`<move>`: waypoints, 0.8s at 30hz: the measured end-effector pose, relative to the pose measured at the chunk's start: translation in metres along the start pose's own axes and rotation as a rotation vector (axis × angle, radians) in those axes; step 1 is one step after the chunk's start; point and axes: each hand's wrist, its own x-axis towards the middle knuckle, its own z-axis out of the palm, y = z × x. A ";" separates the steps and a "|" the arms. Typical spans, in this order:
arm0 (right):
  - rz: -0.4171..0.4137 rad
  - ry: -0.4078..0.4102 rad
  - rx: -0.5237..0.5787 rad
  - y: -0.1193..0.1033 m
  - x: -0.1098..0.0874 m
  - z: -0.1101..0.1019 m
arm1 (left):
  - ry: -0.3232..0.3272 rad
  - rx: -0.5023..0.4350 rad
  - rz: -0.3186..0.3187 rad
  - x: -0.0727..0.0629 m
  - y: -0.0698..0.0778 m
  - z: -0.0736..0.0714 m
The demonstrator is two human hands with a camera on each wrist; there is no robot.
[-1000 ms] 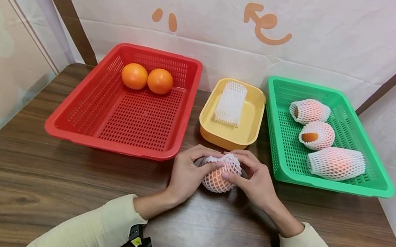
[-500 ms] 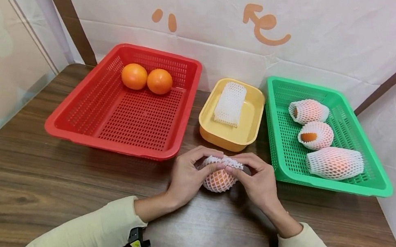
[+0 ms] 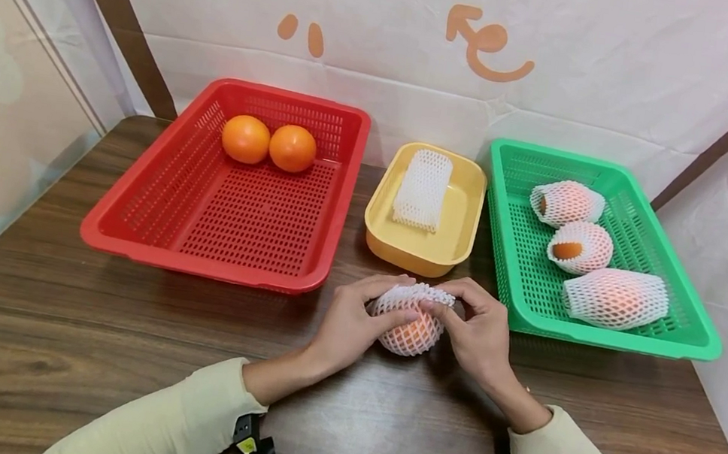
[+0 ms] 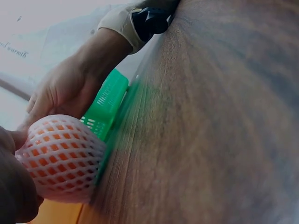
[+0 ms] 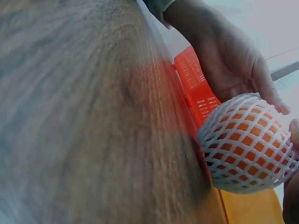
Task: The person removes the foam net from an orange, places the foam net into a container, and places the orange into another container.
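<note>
Fingers and thumb of your left hand are clamped round the left side of the netted fruit, while those of your right hand pinch the upper rim of its foam net sleeve. The fruit sits between your 2 hands, low over the worktop, just in front of the yellow tray. An uneven tug looks like the likeliest trouble: if you pull harder on 1 side of the rim, the sleeve could bunch, sit crooked or split along its thin strands. Should your left thumb ease off under such a pull, the round fruit could turn inside the mesh, or slip out and roll across the worktop. Squeezing too hard could bruise it. Your right knuckles are near the green basket, so a wide sweep could nudge it and shift the 3 wrapped fruits inside. As for what you cannot make out, several of your fingertips are hidden behind the fruit, and so is the far part of the rim; whether the underside touches the worktop is unclear. Each wrist view cuts off its own hand at the edge and blurs much of the wood. You also cannot count the layers in the white netting in the tray.
</note>
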 end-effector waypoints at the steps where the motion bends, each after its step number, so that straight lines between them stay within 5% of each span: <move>1: -0.007 -0.007 0.004 0.001 0.000 0.000 | 0.015 -0.017 0.002 0.000 0.000 0.000; 7: -0.064 -0.130 0.018 0.004 0.000 -0.001 | 0.148 -0.067 0.054 -0.003 0.001 0.003; 14: -0.079 -0.257 0.039 0.006 -0.002 -0.002 | 0.255 -0.105 0.150 -0.006 0.023 0.002; 18: -0.014 -0.251 0.064 0.008 -0.004 -0.002 | 0.290 -0.124 0.103 -0.008 0.024 0.003; 24: 0.021 -0.142 0.117 0.009 -0.003 -0.001 | 0.285 -0.193 0.026 -0.008 0.002 0.009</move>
